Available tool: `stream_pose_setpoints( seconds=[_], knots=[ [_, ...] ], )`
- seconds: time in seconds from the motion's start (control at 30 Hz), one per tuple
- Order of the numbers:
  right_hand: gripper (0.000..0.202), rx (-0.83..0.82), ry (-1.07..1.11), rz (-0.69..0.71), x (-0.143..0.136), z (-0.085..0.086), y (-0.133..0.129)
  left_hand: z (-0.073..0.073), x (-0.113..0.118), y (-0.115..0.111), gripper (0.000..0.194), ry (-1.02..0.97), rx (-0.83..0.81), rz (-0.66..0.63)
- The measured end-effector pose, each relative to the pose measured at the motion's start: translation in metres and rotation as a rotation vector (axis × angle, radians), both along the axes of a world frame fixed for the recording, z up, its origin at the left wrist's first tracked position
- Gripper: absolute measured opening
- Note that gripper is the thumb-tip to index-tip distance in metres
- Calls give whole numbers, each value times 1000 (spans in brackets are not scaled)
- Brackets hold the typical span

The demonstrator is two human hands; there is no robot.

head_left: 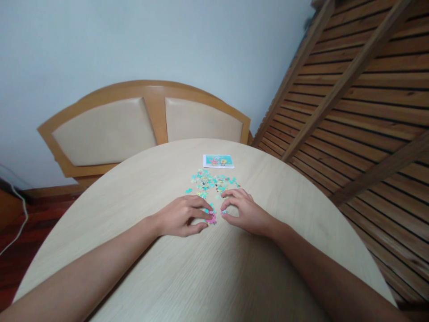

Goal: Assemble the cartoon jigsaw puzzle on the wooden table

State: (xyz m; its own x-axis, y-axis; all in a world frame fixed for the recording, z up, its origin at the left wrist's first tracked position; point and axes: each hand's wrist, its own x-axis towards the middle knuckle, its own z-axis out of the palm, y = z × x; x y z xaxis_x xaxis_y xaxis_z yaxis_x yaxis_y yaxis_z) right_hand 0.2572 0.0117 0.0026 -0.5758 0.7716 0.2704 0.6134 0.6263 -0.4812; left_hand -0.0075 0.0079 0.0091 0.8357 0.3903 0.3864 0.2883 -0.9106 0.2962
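My left hand lies on the table with its fingers apart, the fingertips resting on a small cluster of joined pink and teal puzzle pieces. To the right, my right hand is curled, thumb and index finger close around a small puzzle piece with pink and teal on it. A narrow gap separates that piece from the cluster. Just beyond both hands spreads a pile of loose teal and multicoloured puzzle pieces. Behind the pile lies a picture card showing a pink and a yellow figure on teal.
The round pale wooden table fills the lower view. A padded headboard stands against the wall beyond it. Slatted wooden panels rise at the right. A white cable hangs at the far left.
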Motion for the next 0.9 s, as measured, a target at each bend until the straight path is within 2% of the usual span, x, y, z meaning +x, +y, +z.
stream_pose_setpoints(
  seconds=[0.33,0.9],
  knots=[
    [9,13,16,120,-6,4,-5,1,0,-1,27,7,5,-5],
    [10,67,16,172,-8,8,-8,2,1,-2,28,7,4,5]
  ],
)
